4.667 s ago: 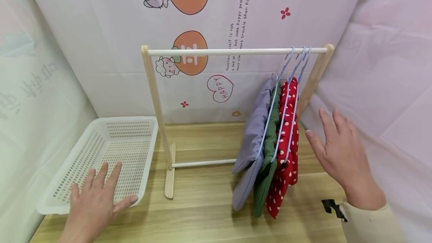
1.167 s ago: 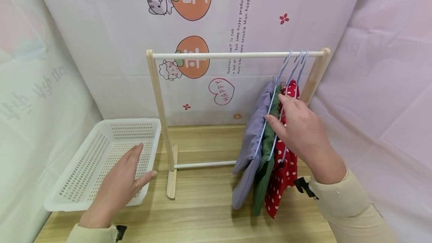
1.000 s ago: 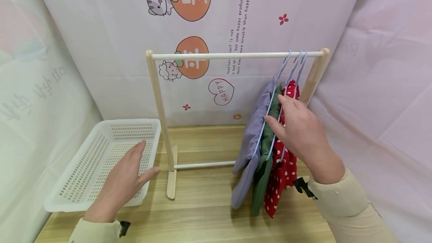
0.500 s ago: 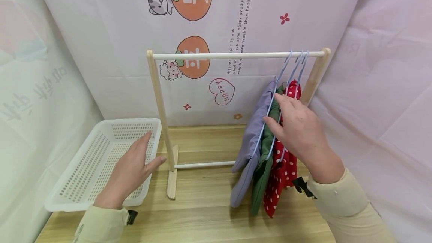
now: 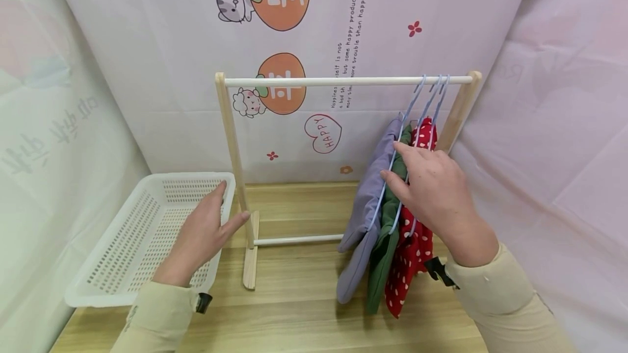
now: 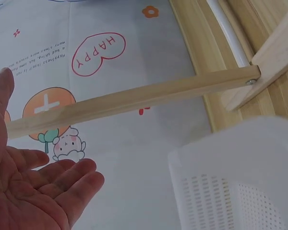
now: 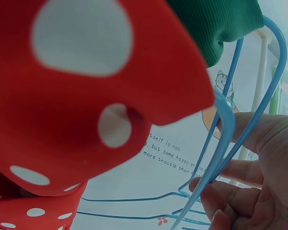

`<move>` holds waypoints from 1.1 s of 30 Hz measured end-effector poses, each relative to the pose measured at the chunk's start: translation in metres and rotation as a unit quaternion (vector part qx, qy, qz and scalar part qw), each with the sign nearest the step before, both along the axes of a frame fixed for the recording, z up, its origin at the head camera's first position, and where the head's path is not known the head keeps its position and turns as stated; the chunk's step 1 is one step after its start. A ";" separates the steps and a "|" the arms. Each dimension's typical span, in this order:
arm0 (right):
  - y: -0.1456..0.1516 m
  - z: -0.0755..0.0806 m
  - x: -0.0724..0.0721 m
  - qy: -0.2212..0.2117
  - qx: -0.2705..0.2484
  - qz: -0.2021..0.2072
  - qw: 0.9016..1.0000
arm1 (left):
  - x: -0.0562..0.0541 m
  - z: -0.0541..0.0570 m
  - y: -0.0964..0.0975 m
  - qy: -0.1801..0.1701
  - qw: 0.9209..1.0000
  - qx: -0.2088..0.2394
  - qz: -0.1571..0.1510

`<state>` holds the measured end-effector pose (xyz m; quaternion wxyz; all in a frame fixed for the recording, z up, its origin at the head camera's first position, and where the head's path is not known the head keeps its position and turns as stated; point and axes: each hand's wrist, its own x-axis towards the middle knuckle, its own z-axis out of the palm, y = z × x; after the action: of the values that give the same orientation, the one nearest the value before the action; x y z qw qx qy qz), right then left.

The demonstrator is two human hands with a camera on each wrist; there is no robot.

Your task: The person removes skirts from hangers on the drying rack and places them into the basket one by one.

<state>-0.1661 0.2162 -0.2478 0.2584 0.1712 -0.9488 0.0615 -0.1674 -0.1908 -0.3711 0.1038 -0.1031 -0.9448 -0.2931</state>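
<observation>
My right hand (image 5: 439, 195) is at the blue hangers on the rack's right end. Its thumb and fingers reach past the hanger wires to the leftmost hanger (image 5: 384, 187), with a gap between thumb and fingertips. In the right wrist view, the fingers (image 7: 235, 196) are bent slightly beside the blue wires (image 7: 259, 120). Folded lavender pants (image 5: 368, 195), a green garment (image 5: 387, 244) and a red white-dotted garment (image 5: 407, 282) hang side by side. My left hand (image 5: 201, 233) hovers over the white basket's right side, thumb out towards the rack's left post (image 5: 230, 146), holding nothing.
The wooden rack's white top bar (image 5: 314, 81) spans the middle, with a lower bar (image 5: 299, 239) near the table. The white perforated basket (image 5: 110, 233) stands left of the rack on the wood table (image 5: 289, 309). Printed cloth (image 5: 382, 26) surrounds the back and sides.
Over the last second, my left hand moves right and away from me, towards the rack post. Earlier, my right hand came in from the right to the hangers; its fingertips now reach slightly further left.
</observation>
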 end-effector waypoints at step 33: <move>-0.003 0.004 0.002 -0.014 0.026 -0.005 1.000 | -0.021 -0.004 0.018 -0.008 0.997 0.068 -0.029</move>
<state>-0.1638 0.2136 -0.2441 0.2406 0.1724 -0.9545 0.0375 -0.1881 -0.1732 -0.3752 0.0948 -0.1206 -0.9202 -0.3602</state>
